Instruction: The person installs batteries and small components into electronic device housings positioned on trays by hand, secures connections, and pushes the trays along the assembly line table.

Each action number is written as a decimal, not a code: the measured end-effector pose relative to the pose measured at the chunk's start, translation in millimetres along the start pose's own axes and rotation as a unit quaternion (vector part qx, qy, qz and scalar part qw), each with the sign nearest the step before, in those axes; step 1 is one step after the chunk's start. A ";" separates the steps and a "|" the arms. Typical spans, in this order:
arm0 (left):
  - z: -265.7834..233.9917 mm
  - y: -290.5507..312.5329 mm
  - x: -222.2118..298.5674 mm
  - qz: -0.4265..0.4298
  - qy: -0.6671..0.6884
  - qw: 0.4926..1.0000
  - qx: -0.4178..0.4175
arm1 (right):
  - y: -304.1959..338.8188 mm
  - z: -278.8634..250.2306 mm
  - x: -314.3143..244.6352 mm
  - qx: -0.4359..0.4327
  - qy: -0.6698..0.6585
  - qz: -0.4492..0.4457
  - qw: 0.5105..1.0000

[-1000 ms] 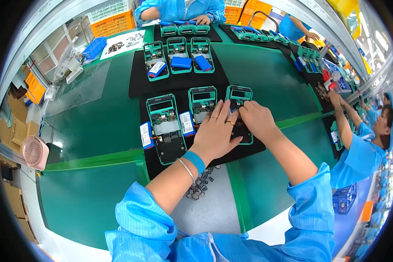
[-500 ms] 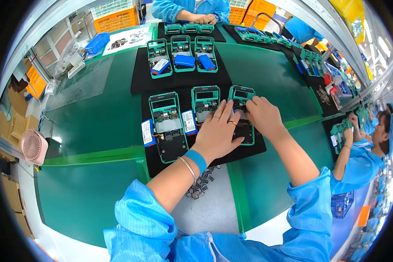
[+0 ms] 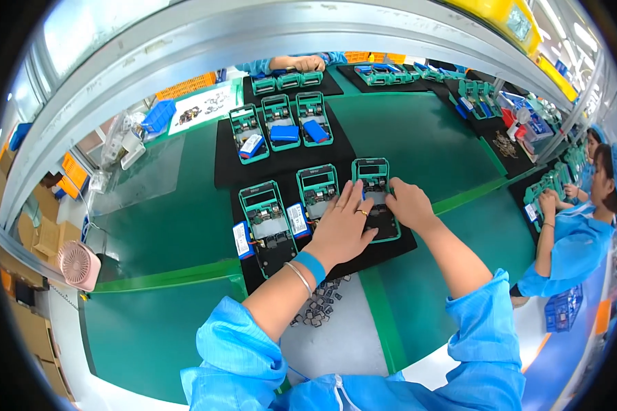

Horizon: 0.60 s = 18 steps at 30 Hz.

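Three green-framed open devices lie side by side on a black mat [image 3: 391, 250] on the green bench. My left hand [image 3: 343, 229] lies flat with its fingers spread, across the lower part of the middle device [image 3: 317, 186] and onto the right device [image 3: 371, 175]. It wears a ring, a bracelet and a blue wrist strap. My right hand [image 3: 408, 205] curls its fingers on the right device's right edge. The left device [image 3: 264, 219] lies untouched, with a blue battery pack [image 3: 240, 240] beside it. Another battery pack [image 3: 297, 220] sits between the left and middle devices.
A second black mat [image 3: 226, 168] farther back carries three more devices with blue packs. Small dark parts [image 3: 319, 305] lie piled on a white sheet near me. A pink fan [image 3: 75, 264] stands at the left. A co-worker [image 3: 576, 233] works at the right, and another person's hands [image 3: 298, 64] at the far end.
Both hands stay on the right device, with only small finger shifts. The view has shifted so the bench and mats sit lower in the picture.
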<state>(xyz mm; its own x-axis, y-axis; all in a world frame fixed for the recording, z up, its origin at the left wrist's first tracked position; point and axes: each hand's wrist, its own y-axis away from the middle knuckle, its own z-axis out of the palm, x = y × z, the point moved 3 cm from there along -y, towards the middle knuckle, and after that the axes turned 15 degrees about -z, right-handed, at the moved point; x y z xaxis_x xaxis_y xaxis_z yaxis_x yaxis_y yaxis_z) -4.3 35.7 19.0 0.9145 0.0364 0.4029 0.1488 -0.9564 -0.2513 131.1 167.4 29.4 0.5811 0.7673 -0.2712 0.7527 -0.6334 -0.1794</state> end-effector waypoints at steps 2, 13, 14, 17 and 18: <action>-1.2 -5.0 3.8 -0.001 -0.001 1.000 -0.018 | -10.7 0.8 3.9 0.007 0.005 -0.003 1.000; 3.0 0.2 -6.7 -0.047 -0.029 0.998 0.000 | -17.8 -0.8 7.3 -0.001 0.036 -0.022 0.999; 6.0 5.5 -7.3 -0.046 -0.039 0.998 -0.016 | -13.8 0.9 7.6 -0.002 0.023 -0.008 1.000; -8.7 16.8 5.5 -0.046 0.041 0.997 -0.044 | -9.8 10.7 12.7 0.006 0.004 0.018 1.000; -18.6 23.6 9.4 -0.055 0.049 0.995 -0.063 | -11.6 15.1 8.0 0.016 -0.003 0.003 1.000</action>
<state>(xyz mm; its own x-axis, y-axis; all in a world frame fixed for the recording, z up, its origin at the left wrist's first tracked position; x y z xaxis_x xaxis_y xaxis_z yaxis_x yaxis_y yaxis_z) 0.8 8.1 33.2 0.8532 0.1196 0.5076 0.1910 -0.9774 -0.0908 122.3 179.4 15.0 0.5838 0.7625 -0.2787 0.7384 -0.6414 -0.2083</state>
